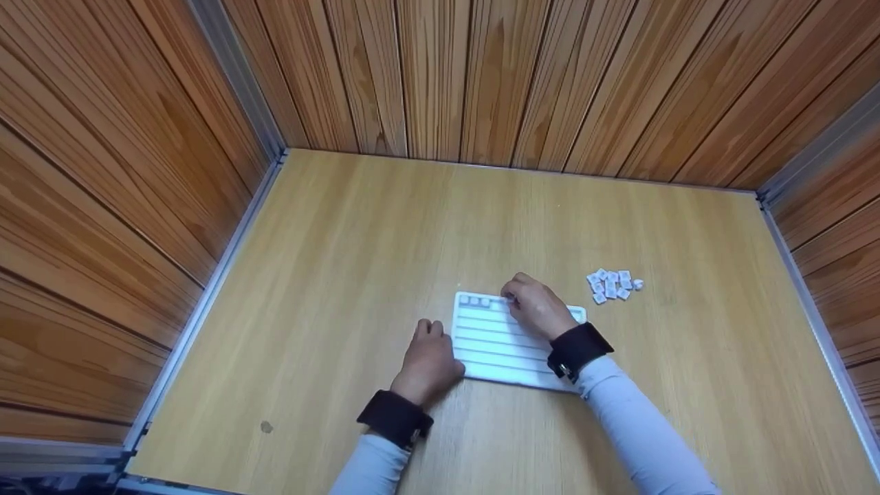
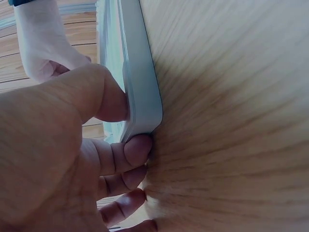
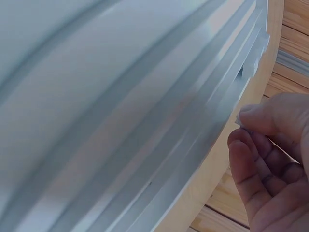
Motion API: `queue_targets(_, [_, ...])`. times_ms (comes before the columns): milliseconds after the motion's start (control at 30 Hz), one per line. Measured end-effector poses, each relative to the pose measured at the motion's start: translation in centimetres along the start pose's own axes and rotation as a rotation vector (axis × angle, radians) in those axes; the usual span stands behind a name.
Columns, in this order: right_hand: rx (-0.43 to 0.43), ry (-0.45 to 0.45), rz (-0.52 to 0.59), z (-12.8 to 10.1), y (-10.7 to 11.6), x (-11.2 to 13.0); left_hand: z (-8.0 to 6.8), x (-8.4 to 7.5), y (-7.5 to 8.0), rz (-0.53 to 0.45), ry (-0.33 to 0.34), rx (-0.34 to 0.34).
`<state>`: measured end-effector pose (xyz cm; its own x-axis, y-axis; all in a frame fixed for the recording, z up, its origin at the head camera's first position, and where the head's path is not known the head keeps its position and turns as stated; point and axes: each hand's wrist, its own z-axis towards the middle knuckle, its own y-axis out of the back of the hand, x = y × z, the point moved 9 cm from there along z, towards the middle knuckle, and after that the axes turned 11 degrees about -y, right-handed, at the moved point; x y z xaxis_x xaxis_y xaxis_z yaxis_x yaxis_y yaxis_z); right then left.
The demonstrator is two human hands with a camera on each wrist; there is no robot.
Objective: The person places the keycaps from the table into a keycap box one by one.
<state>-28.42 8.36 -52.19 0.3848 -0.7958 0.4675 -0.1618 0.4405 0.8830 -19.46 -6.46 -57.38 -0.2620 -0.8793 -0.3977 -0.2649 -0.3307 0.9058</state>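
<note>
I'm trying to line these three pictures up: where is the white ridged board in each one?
Head: the white ridged board lies below and right of the middle.
Left wrist: seen edge-on in the upper part, just left of centre, one corner pinched by the left hand.
Right wrist: close up, filling much of the left and middle.
Shared landmark: the right hand, over the board from the head, upper left from the left wrist, right edge from the right wrist.
</note>
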Motion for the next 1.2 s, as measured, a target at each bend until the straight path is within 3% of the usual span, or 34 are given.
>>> queue_targets(167, [0.017, 0.002, 0.007, 0.4, -0.8, 0.9, 0.0, -0.1, 0.1, 0.02, -0.008, -0.011])
queue_targets(433, [0.073, -0.093, -0.017, 0.8, -1.8, 0.7, 0.1, -0.3, 0.1, 0.011, -0.029, -0.04])
queue_targets(700, [0.005, 0.002, -0.005, 0.5, -1.5, 1.3, 0.0, -0.8, 0.5, 0.089, -0.068, -0.045])
queue_targets(1133, [0.067, -0.057, -0.013, 1.0, -2.3, 0.9, 0.2, -0.3, 0.1, 0.066, -0.032, 0.0])
queue_targets(1200, [0.061, -0.029, -0.02, 0.8, -2.1, 1.0, 0.3, -0.2, 0.0, 0.052, -0.024, 0.004])
